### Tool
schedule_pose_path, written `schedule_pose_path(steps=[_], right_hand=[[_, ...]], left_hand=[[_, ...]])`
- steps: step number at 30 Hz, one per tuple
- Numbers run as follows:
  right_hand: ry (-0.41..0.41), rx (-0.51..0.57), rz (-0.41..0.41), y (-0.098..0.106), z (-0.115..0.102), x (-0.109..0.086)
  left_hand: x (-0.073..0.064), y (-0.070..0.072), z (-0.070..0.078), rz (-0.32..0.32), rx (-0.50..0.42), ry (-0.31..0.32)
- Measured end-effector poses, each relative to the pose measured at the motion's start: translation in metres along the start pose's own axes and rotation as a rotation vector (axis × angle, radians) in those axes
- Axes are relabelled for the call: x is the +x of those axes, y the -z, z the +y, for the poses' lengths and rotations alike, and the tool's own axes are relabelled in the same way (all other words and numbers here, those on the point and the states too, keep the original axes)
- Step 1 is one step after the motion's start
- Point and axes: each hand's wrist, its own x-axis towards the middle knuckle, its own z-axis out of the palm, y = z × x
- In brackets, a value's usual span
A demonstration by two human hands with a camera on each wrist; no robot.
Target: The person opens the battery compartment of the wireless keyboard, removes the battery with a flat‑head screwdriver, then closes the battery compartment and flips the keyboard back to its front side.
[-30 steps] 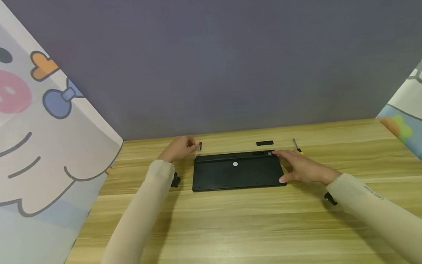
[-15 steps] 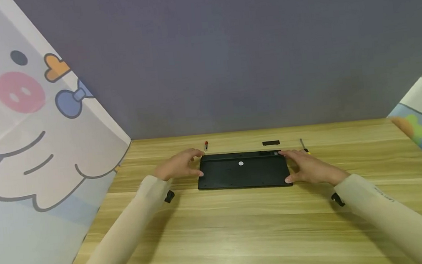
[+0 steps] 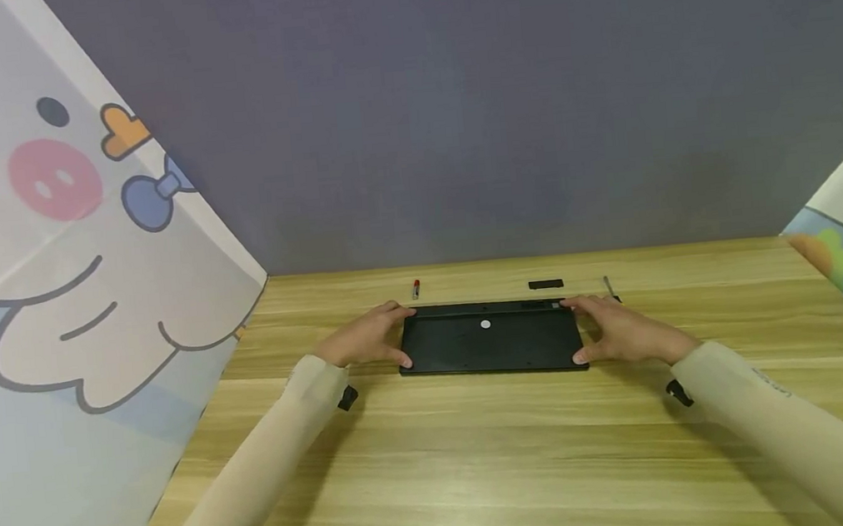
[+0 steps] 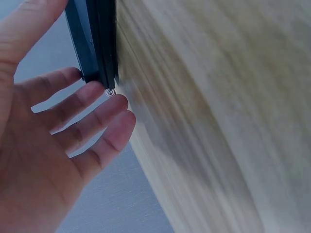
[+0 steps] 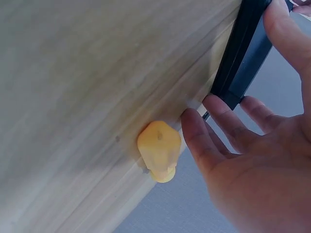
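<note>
A black keyboard [image 3: 492,344] lies face down on the wooden table, a small white round sticker on its underside. An open slot shows near the right end of its raised far edge. My left hand [image 3: 366,338] holds the left end, thumb at the near corner and fingertips at the far one. At the opposite end, my right hand [image 3: 627,334] spans the keyboard the same way. Both wrist views show fingertips against the keyboard's edge. Behind the left end is a small battery [image 3: 416,289] with a red end.
A small black cover [image 3: 546,284] lies behind the keyboard, towards the right. Beside my right fingers is a screwdriver [image 3: 608,287]; its yellow handle [image 5: 159,150] shows in the right wrist view. A grey panel [image 3: 455,126] stands along the table's back edge.
My left hand has left the battery behind the keyboard and come down to the keyboard's left end, closing in on its edge. My right hand stays at the right end.
</note>
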Motion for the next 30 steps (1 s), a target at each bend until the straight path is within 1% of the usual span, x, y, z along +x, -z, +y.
schedule_pose_path(steps=[2, 6, 13, 18, 22, 25, 28, 30], right_hand=[[-0.002, 0.011, -0.008, 0.001, 0.000, 0.002], [0.004, 0.026, -0.018, 0.003, 0.002, 0.004], [0.031, 0.032, -0.020, 0.008, 0.005, 0.006], [0.039, 0.056, -0.055, 0.014, 0.005, 0.013], [0.023, 0.072, -0.074, 0.024, 0.005, 0.021], [-0.002, 0.079, -0.050, 0.033, 0.005, 0.030], [-0.004, 0.087, 0.000, 0.040, 0.006, 0.042], [0.004, 0.100, 0.011, 0.044, 0.007, 0.052]], left_hand=[[0.000, -0.001, -0.001, -0.004, 0.003, -0.003], [0.000, -0.002, -0.001, -0.009, 0.017, 0.022], [0.004, -0.003, 0.006, -0.015, 0.016, 0.046], [0.003, -0.003, 0.008, -0.029, 0.008, 0.092], [0.002, -0.003, 0.008, -0.041, -0.004, 0.122], [0.001, -0.002, 0.009, -0.055, -0.018, 0.141], [0.001, -0.002, 0.010, -0.068, -0.025, 0.155], [0.001, -0.001, 0.011, -0.072, -0.030, 0.167]])
